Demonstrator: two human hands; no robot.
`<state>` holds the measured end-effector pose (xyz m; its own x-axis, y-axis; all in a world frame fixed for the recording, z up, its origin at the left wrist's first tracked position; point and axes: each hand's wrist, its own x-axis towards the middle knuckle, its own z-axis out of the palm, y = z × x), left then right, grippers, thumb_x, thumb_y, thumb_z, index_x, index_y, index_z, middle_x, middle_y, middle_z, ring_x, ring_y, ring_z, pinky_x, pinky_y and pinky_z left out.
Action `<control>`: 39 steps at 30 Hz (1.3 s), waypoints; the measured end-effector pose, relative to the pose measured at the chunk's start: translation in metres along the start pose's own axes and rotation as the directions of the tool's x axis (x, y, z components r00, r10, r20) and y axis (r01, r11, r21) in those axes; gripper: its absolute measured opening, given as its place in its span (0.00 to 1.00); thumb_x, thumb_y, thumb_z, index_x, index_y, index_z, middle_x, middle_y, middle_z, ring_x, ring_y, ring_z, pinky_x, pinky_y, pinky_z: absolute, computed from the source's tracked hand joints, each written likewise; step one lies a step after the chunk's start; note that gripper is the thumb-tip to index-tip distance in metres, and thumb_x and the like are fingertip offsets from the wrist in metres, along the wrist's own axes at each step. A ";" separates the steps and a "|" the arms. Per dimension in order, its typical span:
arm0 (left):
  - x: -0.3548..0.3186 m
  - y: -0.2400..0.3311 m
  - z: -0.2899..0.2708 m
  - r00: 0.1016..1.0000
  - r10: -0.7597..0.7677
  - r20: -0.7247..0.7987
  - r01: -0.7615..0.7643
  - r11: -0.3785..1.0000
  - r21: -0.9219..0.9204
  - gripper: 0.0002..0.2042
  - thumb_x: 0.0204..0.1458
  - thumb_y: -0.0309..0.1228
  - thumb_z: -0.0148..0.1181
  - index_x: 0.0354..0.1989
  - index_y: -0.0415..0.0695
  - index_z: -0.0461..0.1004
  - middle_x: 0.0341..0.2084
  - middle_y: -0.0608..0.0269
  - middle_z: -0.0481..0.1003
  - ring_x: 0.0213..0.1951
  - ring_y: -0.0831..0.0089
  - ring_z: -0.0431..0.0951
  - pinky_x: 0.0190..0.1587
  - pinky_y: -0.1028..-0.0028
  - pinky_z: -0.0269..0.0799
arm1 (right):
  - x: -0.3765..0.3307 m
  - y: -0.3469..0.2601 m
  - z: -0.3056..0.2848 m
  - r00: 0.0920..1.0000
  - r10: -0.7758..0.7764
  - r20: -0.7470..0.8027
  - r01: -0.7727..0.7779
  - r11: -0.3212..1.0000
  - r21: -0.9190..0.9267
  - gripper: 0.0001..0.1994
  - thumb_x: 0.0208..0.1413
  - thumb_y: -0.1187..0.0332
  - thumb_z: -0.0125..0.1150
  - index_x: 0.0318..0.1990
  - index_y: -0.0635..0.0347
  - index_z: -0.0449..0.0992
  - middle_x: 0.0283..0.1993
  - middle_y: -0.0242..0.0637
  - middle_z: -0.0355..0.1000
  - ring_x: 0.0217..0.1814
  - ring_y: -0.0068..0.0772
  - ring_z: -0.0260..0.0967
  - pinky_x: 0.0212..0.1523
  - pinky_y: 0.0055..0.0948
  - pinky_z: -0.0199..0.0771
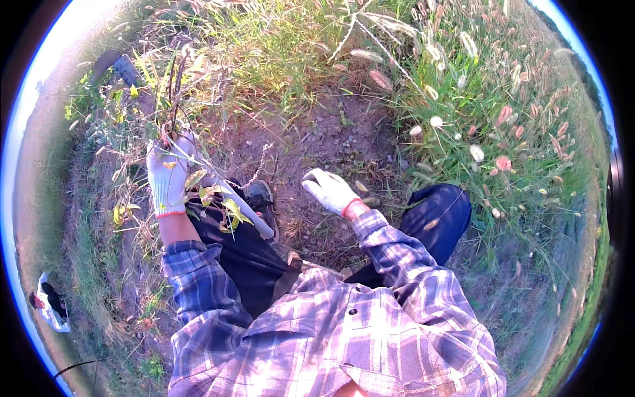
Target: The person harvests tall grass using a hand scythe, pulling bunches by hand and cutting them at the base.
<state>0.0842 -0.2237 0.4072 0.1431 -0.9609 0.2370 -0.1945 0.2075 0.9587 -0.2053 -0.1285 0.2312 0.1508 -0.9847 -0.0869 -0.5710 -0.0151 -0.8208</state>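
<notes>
Both hands wear white knitted cloth gloves, matt, with red cuffs: the left hand (pixel 167 175) grips a bundle of dry, woody stems (pixel 173 92), the right hand (pixel 329 190) hangs over crumbly, rough bare soil (pixel 331 132). The shirt (pixel 344 324) is soft checked cloth, and the grass (pixel 503 112) carries fuzzy seed heads.

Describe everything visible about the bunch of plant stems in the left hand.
The bunch of plant stems is thin, dark and woody-looking, with a few yellow-green leaves. The left hand, in a white glove with a red cuff edge, grips it near the base; it rises from the fist toward the grass. A pale stalk slants down from the fist over the dark trousers.
</notes>
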 end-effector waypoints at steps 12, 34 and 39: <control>0.043 0.060 0.031 0.937 0.097 0.336 -0.143 0.983 0.115 0.09 0.56 0.34 0.57 0.35 0.40 0.72 0.27 0.62 0.70 0.30 0.72 0.73 0.35 0.73 0.70 | -0.012 -0.149 0.014 0.884 -0.336 -0.324 0.409 0.892 0.191 0.28 0.52 0.62 0.66 0.59 0.59 0.63 0.46 0.52 0.72 0.47 0.54 0.73 0.46 0.44 0.73; -0.087 -0.279 -0.305 0.995 -0.048 0.084 0.087 0.055 -0.995 0.29 0.59 0.38 0.55 0.67 0.40 0.58 0.66 0.55 0.59 0.64 0.63 0.62 0.68 0.67 0.57 | -0.160 0.018 -0.178 0.505 0.186 -0.843 -0.023 0.979 0.202 0.11 0.62 0.62 0.55 0.41 0.59 0.64 0.21 0.27 0.60 0.14 0.17 0.56 0.14 0.20 0.58; -0.065 -0.184 -0.341 0.920 -0.160 -0.358 -0.243 0.482 -0.842 0.28 0.59 0.33 0.53 0.67 0.40 0.57 0.63 0.56 0.63 0.62 0.65 0.65 0.65 0.64 0.59 | -0.185 0.096 -0.111 0.691 0.439 -0.575 -0.559 0.828 -0.039 0.13 0.53 0.63 0.64 0.38 0.65 0.73 0.28 0.40 0.74 0.30 0.33 0.72 0.35 0.35 0.72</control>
<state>0.4419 -0.1368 0.2688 0.5098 -0.8518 0.1207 0.6882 0.4880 0.5368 -0.3776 0.0329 0.2308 -0.6104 -0.7863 -0.0958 -0.5888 0.5313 -0.6092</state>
